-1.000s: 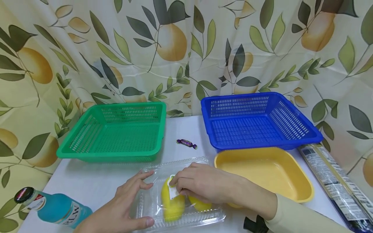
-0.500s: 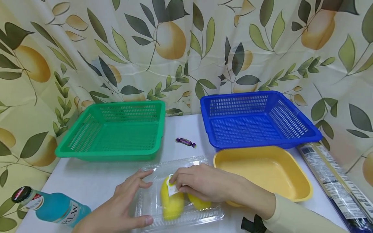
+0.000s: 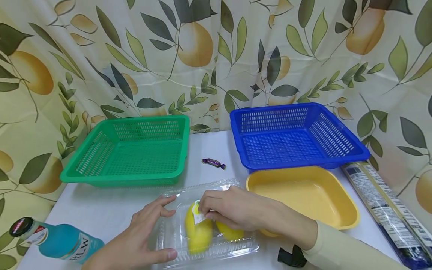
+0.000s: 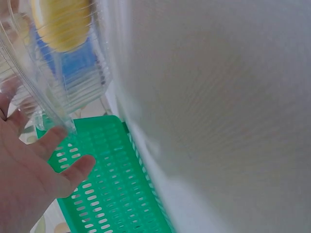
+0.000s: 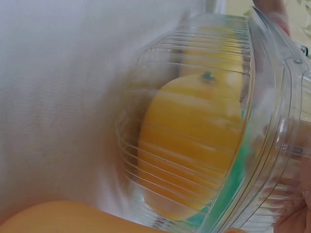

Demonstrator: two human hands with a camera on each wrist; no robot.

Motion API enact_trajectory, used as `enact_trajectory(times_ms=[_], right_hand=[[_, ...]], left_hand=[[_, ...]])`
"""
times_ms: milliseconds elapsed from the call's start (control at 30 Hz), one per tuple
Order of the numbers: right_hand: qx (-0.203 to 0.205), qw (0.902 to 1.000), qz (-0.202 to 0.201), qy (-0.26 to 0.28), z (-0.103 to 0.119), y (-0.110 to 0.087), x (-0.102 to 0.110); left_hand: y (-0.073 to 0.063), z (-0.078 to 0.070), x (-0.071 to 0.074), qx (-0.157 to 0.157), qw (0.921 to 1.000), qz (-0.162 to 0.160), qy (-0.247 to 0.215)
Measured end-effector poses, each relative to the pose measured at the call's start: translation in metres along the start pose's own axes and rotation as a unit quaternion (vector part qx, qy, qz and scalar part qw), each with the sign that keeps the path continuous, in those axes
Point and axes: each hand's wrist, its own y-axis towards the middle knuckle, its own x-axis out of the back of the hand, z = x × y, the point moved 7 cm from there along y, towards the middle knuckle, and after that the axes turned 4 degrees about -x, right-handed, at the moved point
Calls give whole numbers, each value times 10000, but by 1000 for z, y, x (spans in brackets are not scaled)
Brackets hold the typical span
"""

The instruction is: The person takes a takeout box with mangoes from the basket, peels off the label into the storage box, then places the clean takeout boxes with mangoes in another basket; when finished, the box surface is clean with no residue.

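Observation:
A clear plastic clamshell box (image 3: 168,221) with two yellow mangoes inside (image 3: 199,240) lies at the front middle of the table in the head view. My right hand (image 3: 233,210) reaches over the lid, its thumb and fingers pinching the edge of a white label (image 3: 197,215) there. On the box's left side rests my left hand (image 3: 145,232), fingers and thumb spread along the rim. From the right wrist, one mango (image 5: 189,141) shows large through the ribbed clear wall. In the left wrist view the left fingers (image 4: 80,170) are spread at the box's edge.
Behind stand a green basket (image 3: 135,180) and a blue basket (image 3: 300,165), a wrapped candy (image 3: 213,163) between them. A yellow basin (image 3: 303,202) sits right of the box, beside a long printed packet (image 3: 384,206). A blue bottle (image 3: 64,240) lies at front left.
The right fingertips have shifted slightly right along the label, and a bit more of its face shows. The left hand stays on the box; the whole view has drifted slightly.

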Motion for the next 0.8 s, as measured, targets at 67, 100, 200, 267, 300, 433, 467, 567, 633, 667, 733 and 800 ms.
enact_trajectory(times_ms=[67, 100, 200, 267, 300, 433, 467, 567, 633, 667, 733, 800], right_hand=[[30, 10000, -65, -3, 0, 0, 1], [30, 9999, -96, -7, -1, 0, 1], [-41, 9999, -131, 57, -2, -1, 2], [-101, 9998, -128, 100, -3, -3, 1], [-109, 9998, -143, 119, -3, -3, 2], [-29, 9995, -245, 194, -3, -2, 4], [-4, 9994, -271, 215, -3, -2, 4], [63, 9990, -334, 273, -3, -1, 6], [84, 9988, -370, 311, -3, -1, 7], [106, 9986, -405, 314, -4, 0, 7], [118, 9978, -496, 416, -5, 0, 8], [16, 9959, -610, 674, -8, 1, 10]], left_hand=[[1, -1, 0, -120, 9999, -68, 12], [1, -3, 0, -178, 9998, -85, 10], [2, -5, -1, -246, 9996, -107, -86], [2, -5, -3, -267, 9995, -104, -107], [2, -5, -4, -266, 9995, -102, -123], [2, -3, -4, -341, 9993, -162, -79], [2, -3, -3, -403, 9990, -193, -34], [0, -4, -1, -552, 9980, -292, 82], [0, -5, 0, -623, 9974, -342, 93], [0, -4, 0, -573, 9978, -338, 58], [0, -3, -1, -499, 9982, -335, -20], [0, -2, -2, -492, 9981, -352, -67]])
